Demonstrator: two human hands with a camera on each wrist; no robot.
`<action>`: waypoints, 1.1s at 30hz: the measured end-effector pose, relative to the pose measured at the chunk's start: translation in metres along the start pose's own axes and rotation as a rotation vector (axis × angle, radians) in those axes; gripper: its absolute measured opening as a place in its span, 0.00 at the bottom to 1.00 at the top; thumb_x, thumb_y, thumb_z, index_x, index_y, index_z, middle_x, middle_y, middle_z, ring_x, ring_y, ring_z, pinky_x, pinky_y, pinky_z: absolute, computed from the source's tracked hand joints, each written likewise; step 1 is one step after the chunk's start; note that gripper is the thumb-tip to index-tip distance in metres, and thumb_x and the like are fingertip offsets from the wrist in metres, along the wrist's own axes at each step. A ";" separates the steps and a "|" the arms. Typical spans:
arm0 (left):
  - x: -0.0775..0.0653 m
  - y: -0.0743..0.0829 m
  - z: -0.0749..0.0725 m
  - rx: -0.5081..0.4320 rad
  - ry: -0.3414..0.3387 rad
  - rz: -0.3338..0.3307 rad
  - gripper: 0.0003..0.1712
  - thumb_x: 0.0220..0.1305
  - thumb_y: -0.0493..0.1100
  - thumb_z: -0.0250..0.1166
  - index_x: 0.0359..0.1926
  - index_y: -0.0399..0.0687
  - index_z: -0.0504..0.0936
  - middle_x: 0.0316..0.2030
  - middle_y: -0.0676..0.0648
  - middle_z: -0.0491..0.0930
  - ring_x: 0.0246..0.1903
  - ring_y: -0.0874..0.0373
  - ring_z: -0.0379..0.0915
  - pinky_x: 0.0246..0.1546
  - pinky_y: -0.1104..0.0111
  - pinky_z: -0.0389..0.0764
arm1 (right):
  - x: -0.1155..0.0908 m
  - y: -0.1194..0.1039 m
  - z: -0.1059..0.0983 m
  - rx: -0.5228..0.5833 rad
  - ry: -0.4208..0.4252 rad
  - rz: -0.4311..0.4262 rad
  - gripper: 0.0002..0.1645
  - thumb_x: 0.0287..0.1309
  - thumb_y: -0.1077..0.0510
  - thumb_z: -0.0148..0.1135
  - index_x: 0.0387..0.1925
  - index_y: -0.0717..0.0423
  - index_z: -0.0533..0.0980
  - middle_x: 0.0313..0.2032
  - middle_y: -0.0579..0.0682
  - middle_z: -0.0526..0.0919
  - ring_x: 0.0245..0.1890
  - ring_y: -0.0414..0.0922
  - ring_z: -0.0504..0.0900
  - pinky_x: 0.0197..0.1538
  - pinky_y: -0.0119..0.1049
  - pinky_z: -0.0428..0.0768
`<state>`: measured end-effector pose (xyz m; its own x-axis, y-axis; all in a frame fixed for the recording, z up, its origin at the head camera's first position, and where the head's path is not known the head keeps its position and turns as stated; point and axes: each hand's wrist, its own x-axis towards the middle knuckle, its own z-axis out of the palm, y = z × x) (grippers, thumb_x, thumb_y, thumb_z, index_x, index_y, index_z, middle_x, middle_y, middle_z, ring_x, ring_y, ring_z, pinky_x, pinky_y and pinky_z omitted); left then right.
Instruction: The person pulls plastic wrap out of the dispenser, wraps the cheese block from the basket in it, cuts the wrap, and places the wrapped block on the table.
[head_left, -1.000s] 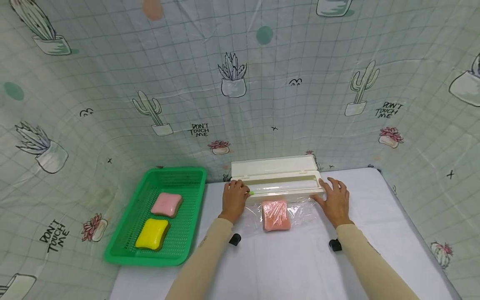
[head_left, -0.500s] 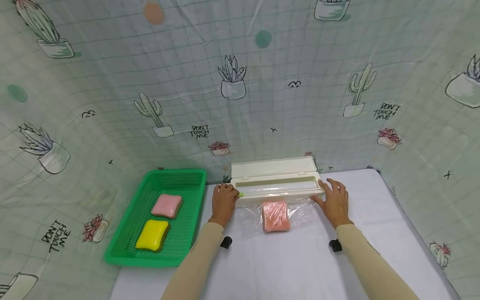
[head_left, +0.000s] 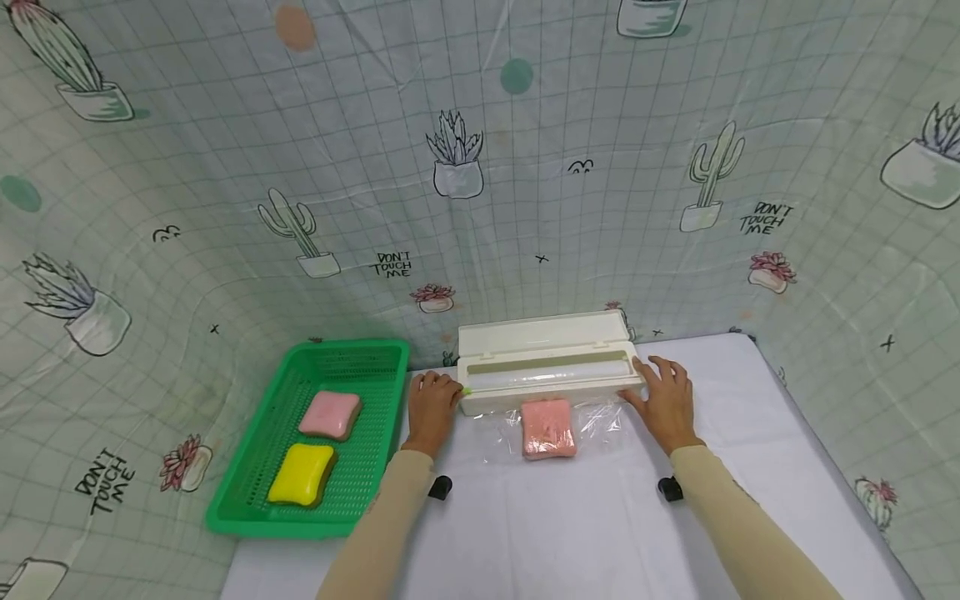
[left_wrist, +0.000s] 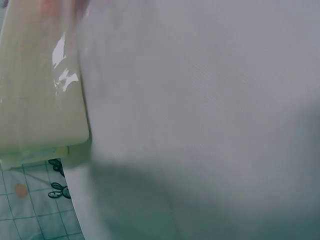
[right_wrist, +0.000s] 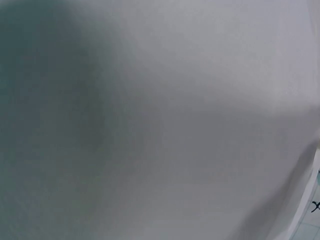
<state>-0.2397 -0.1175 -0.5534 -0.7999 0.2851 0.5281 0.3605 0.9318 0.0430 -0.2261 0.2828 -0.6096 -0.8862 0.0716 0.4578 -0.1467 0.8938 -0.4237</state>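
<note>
A white cling film dispenser lies at the back of the table with its lid raised, a roll of film inside. At its left end my left hand pinches a small green slider. My right hand grips the right end, thumb at the front and fingers behind. In front, clear film spreads on both sides of a pink, sponge-shaped block. The left wrist view shows the dispenser's end with shiny film on it; neither wrist view shows the fingers clearly.
A green basket to the left holds a pink block and a yellow block of similar shape. White cloth covers the table. A cactus-patterned curtain rises right behind the dispenser.
My left hand has moved left along the dispenser's front edge with the green slider, reaching its left end. My right hand stays at the right end.
</note>
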 end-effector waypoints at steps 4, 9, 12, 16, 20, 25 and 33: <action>0.001 0.003 0.002 -0.009 -0.027 -0.031 0.05 0.63 0.46 0.75 0.37 0.52 0.92 0.33 0.53 0.88 0.42 0.53 0.78 0.55 0.56 0.75 | 0.000 0.001 -0.001 0.007 0.008 -0.014 0.42 0.52 0.56 0.82 0.66 0.64 0.76 0.63 0.69 0.73 0.64 0.70 0.65 0.65 0.68 0.64; -0.005 0.012 0.011 -0.164 -0.087 -0.209 0.12 0.67 0.46 0.74 0.49 0.47 0.90 0.35 0.50 0.86 0.40 0.51 0.78 0.51 0.54 0.74 | 0.001 -0.001 -0.005 -0.006 0.000 -0.012 0.42 0.53 0.56 0.82 0.66 0.66 0.76 0.56 0.70 0.74 0.60 0.71 0.67 0.64 0.67 0.66; -0.014 0.023 0.017 -0.330 -0.107 -0.417 0.24 0.68 0.48 0.73 0.59 0.40 0.82 0.36 0.46 0.84 0.40 0.46 0.77 0.49 0.52 0.74 | 0.001 -0.004 -0.007 -0.018 -0.020 -0.002 0.42 0.54 0.56 0.81 0.67 0.67 0.75 0.52 0.71 0.73 0.57 0.72 0.68 0.62 0.67 0.67; -0.025 0.042 0.021 -0.468 -0.084 -0.653 0.29 0.66 0.52 0.75 0.57 0.39 0.75 0.37 0.43 0.86 0.39 0.41 0.77 0.46 0.51 0.74 | 0.001 -0.010 -0.007 -0.014 -0.027 0.006 0.40 0.54 0.58 0.81 0.66 0.68 0.76 0.50 0.71 0.72 0.54 0.71 0.69 0.58 0.65 0.69; -0.029 0.056 0.023 -0.585 -0.024 -0.741 0.23 0.64 0.47 0.76 0.49 0.41 0.75 0.36 0.44 0.89 0.39 0.39 0.80 0.44 0.49 0.76 | 0.000 -0.018 -0.005 0.018 0.010 -0.002 0.36 0.51 0.62 0.82 0.61 0.68 0.79 0.50 0.70 0.72 0.52 0.69 0.71 0.55 0.63 0.71; -0.029 0.064 0.025 -0.757 0.082 -0.763 0.18 0.63 0.36 0.75 0.45 0.39 0.74 0.34 0.41 0.90 0.38 0.42 0.85 0.43 0.51 0.80 | -0.002 -0.027 -0.004 0.071 0.075 -0.076 0.24 0.48 0.69 0.82 0.48 0.65 0.82 0.47 0.66 0.75 0.48 0.66 0.74 0.51 0.60 0.74; -0.034 0.057 0.029 -0.802 0.066 -0.688 0.10 0.62 0.28 0.73 0.44 0.36 0.85 0.32 0.44 0.89 0.36 0.49 0.81 0.43 0.61 0.78 | -0.007 -0.032 -0.004 0.117 0.081 -0.160 0.14 0.48 0.76 0.76 0.36 0.62 0.83 0.35 0.58 0.82 0.40 0.62 0.80 0.47 0.58 0.76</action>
<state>-0.2057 -0.0672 -0.5939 -0.9333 -0.2827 0.2213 0.0704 0.4602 0.8850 -0.2138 0.2553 -0.5959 -0.8098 -0.0272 0.5861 -0.3367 0.8396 -0.4262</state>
